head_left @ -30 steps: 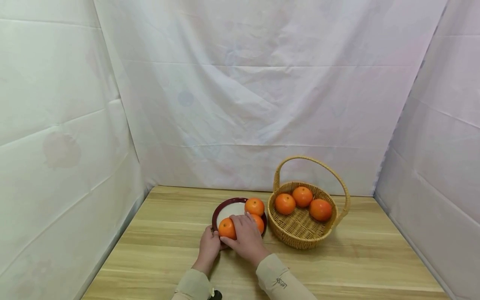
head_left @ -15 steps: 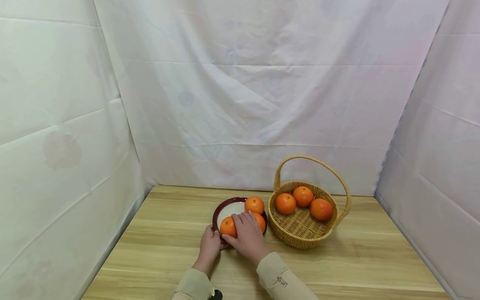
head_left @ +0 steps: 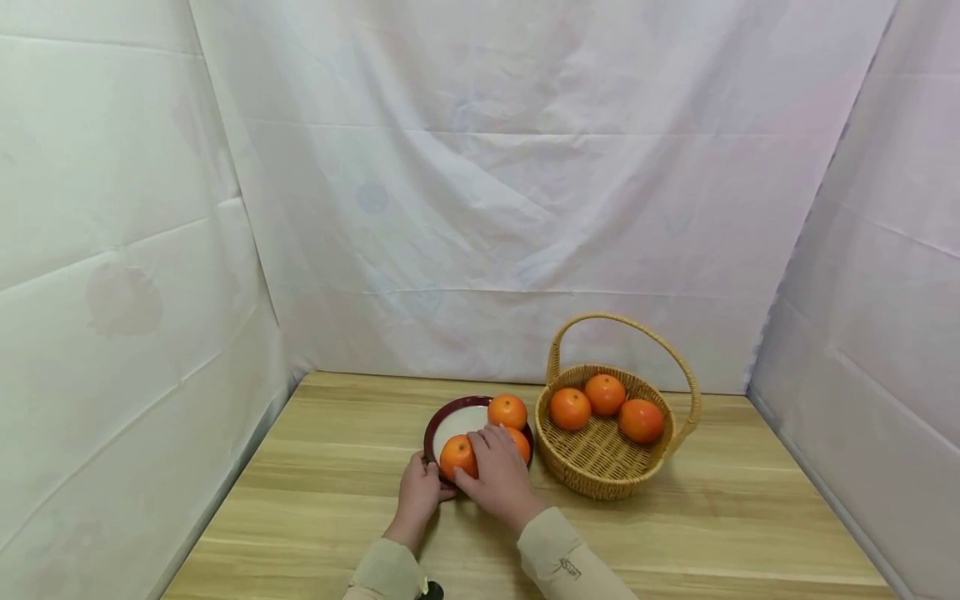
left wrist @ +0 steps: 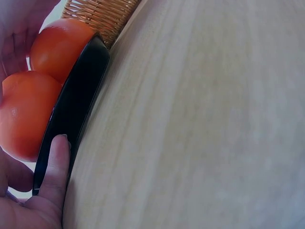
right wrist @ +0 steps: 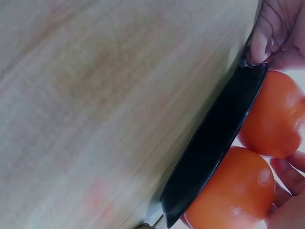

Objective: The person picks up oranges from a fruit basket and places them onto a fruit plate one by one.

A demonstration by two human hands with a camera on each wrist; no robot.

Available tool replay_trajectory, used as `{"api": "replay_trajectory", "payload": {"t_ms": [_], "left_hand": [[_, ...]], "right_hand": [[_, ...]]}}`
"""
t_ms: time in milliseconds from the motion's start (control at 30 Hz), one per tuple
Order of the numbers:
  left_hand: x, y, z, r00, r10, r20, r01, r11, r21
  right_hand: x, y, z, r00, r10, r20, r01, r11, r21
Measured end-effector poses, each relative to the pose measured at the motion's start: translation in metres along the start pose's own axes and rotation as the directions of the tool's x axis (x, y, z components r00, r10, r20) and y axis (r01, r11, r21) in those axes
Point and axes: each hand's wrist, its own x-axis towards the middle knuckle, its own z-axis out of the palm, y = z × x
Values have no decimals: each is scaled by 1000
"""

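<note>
Wooden tabletop (head_left: pixel 337 483) stretches left of the maroon-rimmed plate (head_left: pixel 430 435); the wicker basket (head_left: pixel 573 472) stands just beside its right edge. The left hand (head_left: pixel 418 492) pinches the near rim; the right hand (head_left: pixel 501 477) curves thumb and fingers against the near orange (head_left: pixel 456 455), glossy and round, on the plate.

Wood-grained in pale yellow-brown, the table (head_left: pixel 337 467) spreads out all around the left hand's (head_left: pixel 420 492) grip. Directly on it, right at that grip, rests a round, dark-rimmed plate (head_left: pixel 459 422). Farther right of the grip, just past the plate, stands an upright woven basket (head_left: pixel 588 482).
</note>
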Motion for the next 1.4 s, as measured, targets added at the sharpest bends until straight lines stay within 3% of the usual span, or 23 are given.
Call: {"api": "replay_trajectory", "payload": {"t_ms": [400,533,700,833,1400], "left_hand": [[-1,-2,-1,1000,20,9,-20,1000,11],[0,-1,-2,1000,15,4,-15,1000,20],[1,0,-1,1000,17,-5,-16,999,45],[1,-1,-1,1000,14,-14,-14,999,51],[2,-3,1,1000,16,-9,-15,999,51]], "right_hand": [[-6,1,-2,999,0,-32,2,998,63],[-9,3,-3,993,-35,-114,49,992,120],[-10,6,-1,965,-92,-246,136,977,167],[-13,9,0,948,-109,-300,170,968,186],[-18,20,-3,943,-98,-317,165,968,191]]}}
